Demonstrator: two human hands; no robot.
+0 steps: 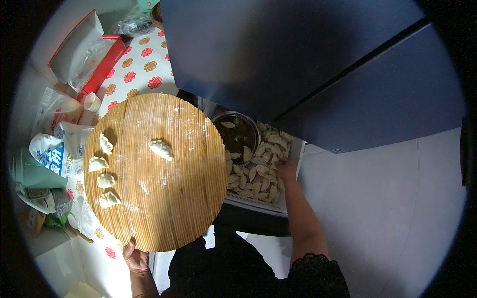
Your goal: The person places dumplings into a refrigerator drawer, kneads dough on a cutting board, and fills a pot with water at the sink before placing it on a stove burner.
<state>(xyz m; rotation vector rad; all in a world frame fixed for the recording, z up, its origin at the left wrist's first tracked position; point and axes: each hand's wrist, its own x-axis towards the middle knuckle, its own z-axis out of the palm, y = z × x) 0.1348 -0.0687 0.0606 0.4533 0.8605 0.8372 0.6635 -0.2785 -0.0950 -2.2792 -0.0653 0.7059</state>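
Observation:
My left hand (135, 256) grips the near rim of a round ribbed wooden tray (179, 208) dusted with flour. On the tray lies one dumpling (161, 150) near the middle, and several more form a row along its left side. Beyond the tray's right edge is an open drawer (298, 152) full of pale dumplings (257, 182), with a round pot (240, 139) of dark contents among them. My right hand (286, 168) reaches into the drawer at its right side, touching the dumplings. Its fingertips are partly hidden, so a held dumpling cannot be made out.
Dark blue fridge doors (283, 56) hang over the drawer. At left, a flower-patterned tablecloth (141, 70) bears an open red box (106, 63), a small white cup (92, 102), a blue-and-white flour bag (61, 151) and plastic bags. Pale floor tiles (369, 201) lie at right.

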